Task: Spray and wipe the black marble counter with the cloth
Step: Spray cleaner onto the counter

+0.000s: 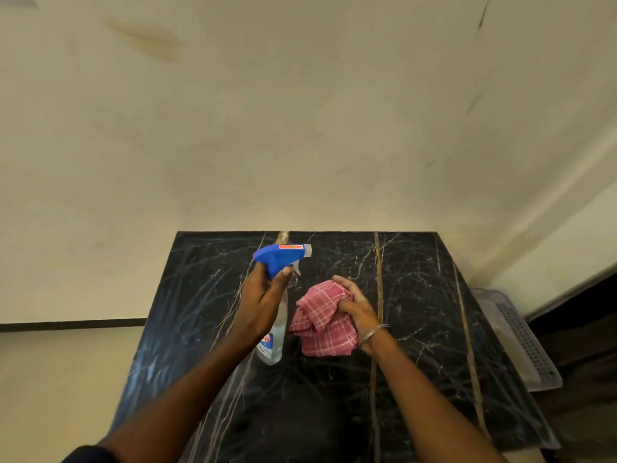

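Your left hand (263, 302) is wrapped around the neck of a clear spray bottle (275, 332) with a blue trigger head (278, 257), fingers closed on it, the nozzle aimed out over the black marble counter (417, 295); held there, the light, rigid plastic should stay steady, though it may be slick if wet. Your right hand (359, 307) has its fingers clamped on a bunched pink checked cloth (322, 320) just beside the bottle, low over the counter's middle. The cloth looks soft and limp, so keep it gathered into a pad before you press it flat on the smooth, hard stone.
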A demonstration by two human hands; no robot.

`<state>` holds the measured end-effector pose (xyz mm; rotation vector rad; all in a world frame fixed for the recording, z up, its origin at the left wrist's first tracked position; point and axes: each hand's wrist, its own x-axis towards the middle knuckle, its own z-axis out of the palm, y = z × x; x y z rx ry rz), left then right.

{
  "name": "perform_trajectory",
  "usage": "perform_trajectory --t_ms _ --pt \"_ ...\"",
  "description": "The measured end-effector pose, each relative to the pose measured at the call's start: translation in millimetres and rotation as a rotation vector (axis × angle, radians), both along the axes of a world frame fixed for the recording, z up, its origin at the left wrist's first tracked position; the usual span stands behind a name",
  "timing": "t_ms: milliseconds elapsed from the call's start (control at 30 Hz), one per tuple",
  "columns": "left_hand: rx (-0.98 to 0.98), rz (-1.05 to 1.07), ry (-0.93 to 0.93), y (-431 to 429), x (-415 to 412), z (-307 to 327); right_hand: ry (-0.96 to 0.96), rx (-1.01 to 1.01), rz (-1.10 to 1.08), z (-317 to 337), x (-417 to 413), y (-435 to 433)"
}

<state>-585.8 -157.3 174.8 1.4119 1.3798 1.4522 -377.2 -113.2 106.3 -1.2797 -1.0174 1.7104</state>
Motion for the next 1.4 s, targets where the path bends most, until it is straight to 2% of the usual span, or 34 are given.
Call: perform_trajectory --t_ms 167,300,333,400,533,600,667,867,900,1067,1233,1333,1400 --pt "0.009 0.009 -0.053 -4.0 -10.1 0.2 -0.493 0.490 0.147 13.4 -9.5 6.9" --pt "-0.007 0.011 -0.069 -1.2 -15.4 -2.2 -1.009 0.786 0.355 23.5 -9.1 13.2" --pt "-0.006 0.007 -0.073 -0.2 -15.7 -2.1 -1.093 0.885 0.349 23.5 -7.3 13.0" --pt "0.000 0.009 -0.075 1.9 -15.4 -1.3 -1.138 1.055 0.266 20.0 -1.8 13.9" --pt "-0.007 -0.004 -0.111 6.1 -17.7 1.1 -1.075 1.145 -0.124 17.5 8.0 23.9" --pt "-0.009 0.009 -0.110 8.8 -18.6 2.8 -0.907 1.009 -0.313 28.5 5.8 26.7" --pt "-0.004 0.026 -0.108 10.3 -19.7 4.9 -0.736 0.860 -0.402 36.5 3.5 30.4" --pt "0.014 0.047 -0.106 15.3 -23.7 9.8 -0.228 0.468 -0.423 35.7 -0.6 46.6" --pt "0.017 0.045 -0.106 15.9 -23.9 10.8 -0.198 0.437 -0.419 36.1 -1.8 47.9" --pt "0.004 0.044 -0.116 17.2 -28.5 10.7 -0.388 0.632 -0.270 42.8 -6.6 48.8" --pt "-0.002 0.067 -0.110 17.6 -34.8 9.5 -0.320 0.517 -0.268 47.6 -14.6 46.2" --pt "0.013 0.075 -0.095 18.5 -37.7 12.1 -0.138 0.327 -0.288 48.0 -19.8 43.1" --pt "0.020 0.079 -0.091 18.6 -39.3 14.1 0.148 0.111 -0.352 42.9 -21.2 38.7"
